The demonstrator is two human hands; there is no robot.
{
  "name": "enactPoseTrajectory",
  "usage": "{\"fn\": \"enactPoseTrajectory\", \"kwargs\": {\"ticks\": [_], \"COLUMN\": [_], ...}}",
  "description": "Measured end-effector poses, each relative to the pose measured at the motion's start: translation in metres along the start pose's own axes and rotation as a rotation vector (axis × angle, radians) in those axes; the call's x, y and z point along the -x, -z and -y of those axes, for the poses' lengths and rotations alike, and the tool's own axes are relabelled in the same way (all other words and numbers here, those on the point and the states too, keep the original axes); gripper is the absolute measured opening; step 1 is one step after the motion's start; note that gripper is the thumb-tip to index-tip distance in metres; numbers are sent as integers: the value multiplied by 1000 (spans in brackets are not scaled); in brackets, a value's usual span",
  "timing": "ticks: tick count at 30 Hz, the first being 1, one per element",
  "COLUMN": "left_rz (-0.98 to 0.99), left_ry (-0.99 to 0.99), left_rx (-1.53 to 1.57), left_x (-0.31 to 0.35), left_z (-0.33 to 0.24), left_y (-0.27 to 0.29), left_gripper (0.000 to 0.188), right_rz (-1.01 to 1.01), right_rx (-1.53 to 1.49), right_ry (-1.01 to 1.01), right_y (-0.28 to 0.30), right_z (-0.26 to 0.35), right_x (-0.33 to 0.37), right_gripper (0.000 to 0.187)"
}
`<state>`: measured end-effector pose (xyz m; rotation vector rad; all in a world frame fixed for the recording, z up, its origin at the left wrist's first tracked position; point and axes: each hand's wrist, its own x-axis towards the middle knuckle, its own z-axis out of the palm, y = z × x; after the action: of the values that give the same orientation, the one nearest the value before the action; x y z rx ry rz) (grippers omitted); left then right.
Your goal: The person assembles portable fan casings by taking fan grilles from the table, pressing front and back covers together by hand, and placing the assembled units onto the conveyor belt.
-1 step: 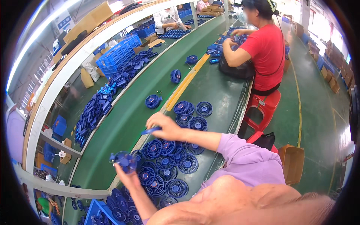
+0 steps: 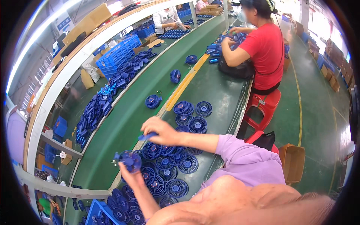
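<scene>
My left hand [image 2: 130,173] grips a round blue fan part [image 2: 131,160] from below, over the near edge of the bench. A small pale bit sticks out at that part's left side. Up and to the right, my right hand [image 2: 162,131] is closed on a slim blue plastic piece [image 2: 147,136], pinched between the fingers; its exact kind is blurred. Below and around both hands lie blue fan grilles [image 2: 165,162], heaped and overlapping. Another fan grille [image 2: 197,124] rests just beyond my right hand.
Several blue fan units [image 2: 152,101] sit along the green conveyor [image 2: 112,142]. Beyond it lies a heap of blue casings [image 2: 98,103] beside blue crates [image 2: 118,56]. A co-worker in red [image 2: 264,52] sits ahead on a red stool [image 2: 262,108]. A blue bin [image 2: 107,210] stands at lower left.
My right hand has moved slightly left and down with the slim blue piece, nearer the fan part. My left hand has shifted a little to the right.
</scene>
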<state>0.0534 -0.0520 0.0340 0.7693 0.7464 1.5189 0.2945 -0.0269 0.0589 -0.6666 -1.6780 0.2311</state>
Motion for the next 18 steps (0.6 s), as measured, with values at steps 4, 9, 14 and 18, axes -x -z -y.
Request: {"fn": "enactPoseTrajectory", "kwargs": {"ticks": [4,9,14,18], "left_rz": [47,127,16,-43], "left_ry": [171,245,328,141], "left_rx": [332,522,512,482], "left_x": [25,47,59,65], "left_z": [30,42,45,52], "left_y": [-16,-16,-7,-9], "left_gripper": [45,53,52,49], "right_rz": [213,461,629,466], "right_rx": [-6,-182,-74,-256], "right_ry": [115,117,213,-31], "right_y": [-40,-41,-42,-52], "right_z": [31,26,33,37], "right_x": [19,37,45,53], "right_gripper": [40,37,35,59]}}
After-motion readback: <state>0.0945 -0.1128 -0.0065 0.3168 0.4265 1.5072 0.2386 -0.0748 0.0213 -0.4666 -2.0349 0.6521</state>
